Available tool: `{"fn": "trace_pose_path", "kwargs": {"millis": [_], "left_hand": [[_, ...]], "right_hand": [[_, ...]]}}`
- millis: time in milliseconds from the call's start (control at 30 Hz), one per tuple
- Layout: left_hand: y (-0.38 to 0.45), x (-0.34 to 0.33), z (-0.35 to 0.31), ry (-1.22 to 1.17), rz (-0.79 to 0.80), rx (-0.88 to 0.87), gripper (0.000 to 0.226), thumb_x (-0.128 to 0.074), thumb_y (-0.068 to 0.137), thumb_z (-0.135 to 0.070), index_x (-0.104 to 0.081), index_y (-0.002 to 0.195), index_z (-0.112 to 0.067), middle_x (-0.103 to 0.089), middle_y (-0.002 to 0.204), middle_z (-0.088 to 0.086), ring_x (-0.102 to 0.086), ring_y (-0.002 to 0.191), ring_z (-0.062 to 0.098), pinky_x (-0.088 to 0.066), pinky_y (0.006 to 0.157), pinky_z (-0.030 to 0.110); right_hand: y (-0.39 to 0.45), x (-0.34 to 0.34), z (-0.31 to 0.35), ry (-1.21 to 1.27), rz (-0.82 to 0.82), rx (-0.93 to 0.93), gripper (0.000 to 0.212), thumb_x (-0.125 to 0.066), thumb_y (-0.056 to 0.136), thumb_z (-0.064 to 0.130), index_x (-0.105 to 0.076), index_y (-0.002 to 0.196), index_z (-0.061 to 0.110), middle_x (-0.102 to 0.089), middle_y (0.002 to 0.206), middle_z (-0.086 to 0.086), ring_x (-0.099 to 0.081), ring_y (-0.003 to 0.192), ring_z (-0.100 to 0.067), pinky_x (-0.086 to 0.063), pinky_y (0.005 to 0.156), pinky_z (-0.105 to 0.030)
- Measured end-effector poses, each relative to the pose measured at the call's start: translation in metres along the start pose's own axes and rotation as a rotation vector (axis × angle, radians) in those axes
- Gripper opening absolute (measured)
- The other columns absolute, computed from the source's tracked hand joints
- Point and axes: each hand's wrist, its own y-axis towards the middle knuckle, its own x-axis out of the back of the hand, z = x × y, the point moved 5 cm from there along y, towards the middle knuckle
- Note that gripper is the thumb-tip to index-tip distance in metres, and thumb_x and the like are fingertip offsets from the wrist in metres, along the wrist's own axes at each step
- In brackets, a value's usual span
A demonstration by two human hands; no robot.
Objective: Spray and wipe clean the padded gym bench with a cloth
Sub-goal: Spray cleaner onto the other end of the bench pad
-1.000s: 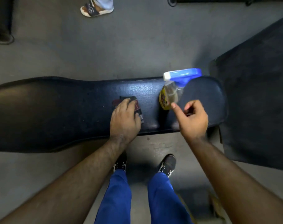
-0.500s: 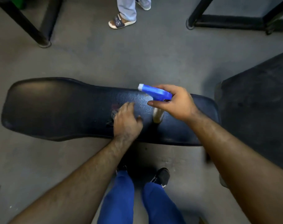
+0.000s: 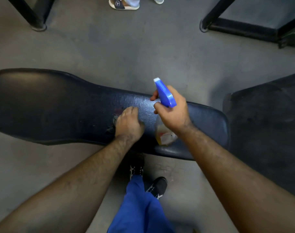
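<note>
spray bottle raised over the bench, cloth pressed flat

the padded gym bench (image 3: 59, 106) runs across the middle of the frame, a long dark pad with a grained, leather-like skin, wide and rounded at the left, narrower toward the right, with a dull sheen near the centre. the floor (image 3: 143, 52) around it is smooth grey, and a rough black mat (image 3: 269, 125) fills the right edge. black metal frame legs (image 3: 244, 27) stand in the upper corners, and a sandalled foot (image 3: 125, 4) shows at the top centre.

the left hand (image 3: 129, 125) lies palm-down at the centre of the pad, fingers curled over a dark cloth (image 3: 115, 117) of which only a crumpled edge with a reddish patch peeks out at the left. the right hand (image 3: 173, 113) sits just right of it, above the pad, fingers wrapped round the neck of a spray bottle (image 3: 165, 96); its blue trigger head with a white nozzle tip points to the upper left, and the clear body with a yellow label hangs below the palm.

compared with half a second ago, the nozzle has swung from pointing left to pointing up and left, and the bottle's body shows more fully under the wrist. the left hand has kept its place on the cloth.
</note>
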Motion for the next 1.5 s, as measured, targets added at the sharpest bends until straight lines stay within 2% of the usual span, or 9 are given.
{"fn": "trace_pose_path", "kwargs": {"millis": [67, 167, 333, 667, 833, 1033, 1100, 1233, 1500], "left_hand": [[0.009, -0.009, -0.003, 0.031, 0.026, -0.08, 0.051, -0.061, 0.083, -0.021, -0.051, 0.131, -0.008, -0.051, 0.139, 0.014, -0.045, 0.131, 0.029, -0.036, 0.109, 0.041], [0.022, -0.031, -0.004, 0.068, 0.057, -0.165, 0.055, -0.059, 0.087, -0.025, -0.047, 0.137, -0.006, -0.044, 0.147, 0.018, -0.037, 0.139, 0.031, -0.027, 0.116, 0.04], [0.023, -0.074, 0.019, 0.228, -0.013, -0.207, 0.061, -0.041, 0.098, -0.035, -0.034, 0.147, 0.001, -0.029, 0.156, 0.02, -0.024, 0.147, 0.031, -0.013, 0.122, 0.043], [0.026, -0.086, 0.018, 0.356, -0.08, -0.254, 0.061, -0.034, 0.098, -0.035, -0.037, 0.145, 0.003, -0.032, 0.154, 0.023, -0.028, 0.145, 0.035, -0.016, 0.12, 0.046], [0.025, -0.082, 0.013, 0.425, -0.075, -0.247, 0.061, -0.032, 0.098, -0.033, -0.035, 0.146, 0.003, -0.031, 0.155, 0.023, -0.026, 0.145, 0.035, -0.012, 0.121, 0.046], [0.0, -0.106, -0.048, 0.243, -0.021, -0.564, 0.067, -0.058, 0.086, -0.022, -0.038, 0.145, 0.003, -0.037, 0.153, 0.02, -0.029, 0.145, 0.032, -0.022, 0.12, 0.047], [-0.003, -0.122, -0.065, 0.198, 0.023, -0.549, 0.069, -0.061, 0.087, -0.026, -0.038, 0.145, 0.002, -0.035, 0.154, 0.019, -0.027, 0.146, 0.031, -0.02, 0.121, 0.045], [-0.006, -0.142, -0.071, 0.205, 0.023, -0.477, 0.061, -0.038, 0.096, -0.033, -0.033, 0.149, -0.001, -0.026, 0.158, 0.019, -0.018, 0.149, 0.03, -0.01, 0.123, 0.043], [-0.014, -0.148, -0.09, 0.248, -0.034, -0.5, 0.06, -0.04, 0.097, -0.035, -0.039, 0.145, 0.002, -0.033, 0.154, 0.023, -0.027, 0.146, 0.034, -0.02, 0.12, 0.048]], "right_hand": [[0.005, -0.007, -0.009, -0.021, -0.009, -0.078, 0.013, -0.058, 0.072, 0.034, -0.06, 0.084, 0.029, -0.068, 0.079, 0.012, -0.069, 0.072, -0.022, -0.058, 0.072, -0.051], [0.006, -0.017, -0.025, -0.178, -0.059, -0.168, 0.031, -0.066, 0.083, 0.05, -0.058, 0.084, 0.02, -0.065, 0.073, 0.002, -0.067, 0.073, -0.027, -0.056, 0.072, -0.044], [0.008, -0.032, -0.06, -0.327, -0.048, -0.311, 0.034, -0.067, 0.088, 0.05, -0.059, 0.083, 0.017, -0.06, 0.078, -0.001, -0.06, 0.083, -0.027, -0.041, 0.069, -0.032], [0.006, -0.04, -0.095, -0.426, 0.012, -0.474, 0.03, -0.062, 0.091, 0.045, -0.058, 0.083, 0.017, -0.07, 0.095, -0.015, -0.065, 0.094, -0.037, -0.047, 0.075, -0.036], [-0.007, -0.031, -0.1, -0.368, 0.03, -0.493, 0.027, -0.064, 0.091, 0.043, -0.051, 0.082, 0.021, -0.062, 0.083, -0.007, -0.064, 0.09, -0.034, -0.047, 0.075, -0.035], [-0.021, 0.008, -0.116, -0.317, -0.079, -0.471, 0.024, -0.069, 0.088, 0.041, -0.055, 0.096, 0.023, -0.065, 0.095, -0.004, -0.062, 0.094, -0.028, -0.035, 0.07, -0.027], [-0.022, 0.025, -0.124, -0.311, -0.115, -0.49, 0.026, -0.069, 0.088, 0.041, -0.052, 0.09, 0.023, -0.063, 0.089, -0.002, -0.062, 0.09, -0.029, -0.035, 0.069, -0.028], [-0.019, 0.043, -0.142, -0.346, -0.132, -0.5, 0.034, -0.066, 0.089, 0.044, -0.062, 0.095, 0.011, -0.07, 0.094, -0.012, -0.064, 0.092, -0.033, -0.049, 0.077, -0.035], [-0.037, 0.074, -0.156, -0.275, -0.149, -0.504, 0.034, -0.065, 0.09, 0.044, -0.061, 0.092, 0.01, -0.069, 0.094, -0.013, -0.063, 0.093, -0.035, -0.051, 0.08, -0.04]]}}
